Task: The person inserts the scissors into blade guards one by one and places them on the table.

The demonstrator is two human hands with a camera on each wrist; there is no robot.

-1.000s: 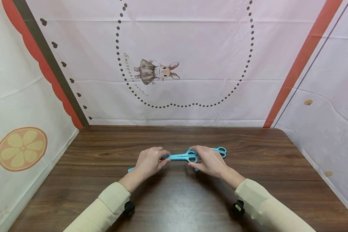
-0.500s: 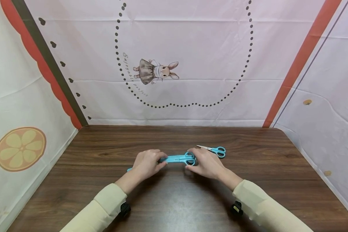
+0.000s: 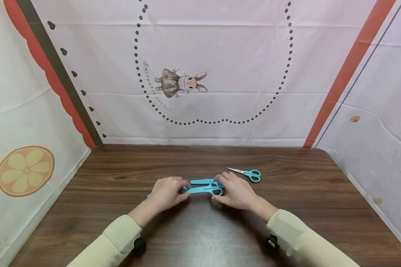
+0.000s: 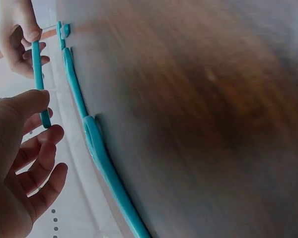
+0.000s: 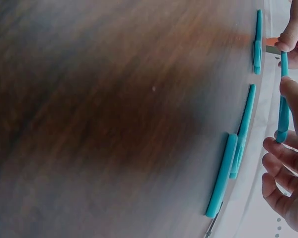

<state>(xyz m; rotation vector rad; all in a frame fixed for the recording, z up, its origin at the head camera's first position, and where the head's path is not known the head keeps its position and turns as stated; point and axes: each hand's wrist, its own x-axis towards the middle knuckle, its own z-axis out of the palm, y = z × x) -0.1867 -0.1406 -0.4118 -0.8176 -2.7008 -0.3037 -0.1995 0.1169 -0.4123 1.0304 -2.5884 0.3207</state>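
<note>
Both hands hold a pair of light blue scissors (image 3: 200,190) level above the table, blades to the left and finger loops to the right. The blades look blue too, as if in a cover. My left hand (image 3: 168,190) pinches the tip end between thumb and fingers; my right hand (image 3: 237,190) grips the finger loops. In the left wrist view the scissors (image 4: 38,74) show edge-on, spanning both hands. Just behind them on the table lies a second blue pair of scissors (image 3: 200,181), its handles partly hidden by my right hand.
Scissors with bare metal blades and blue handles (image 3: 253,175) lie behind my right hand. A blue end (image 3: 149,195) pokes out beside my left hand; the left wrist view shows a long blue piece (image 4: 114,173) on the wooden table (image 3: 200,230). Printed cloth hangs behind and at both sides.
Both hands have moved the held scissors toward me and slightly left. The second pair behind has come into view, and the metal-bladed scissors are now uncovered by my right hand.
</note>
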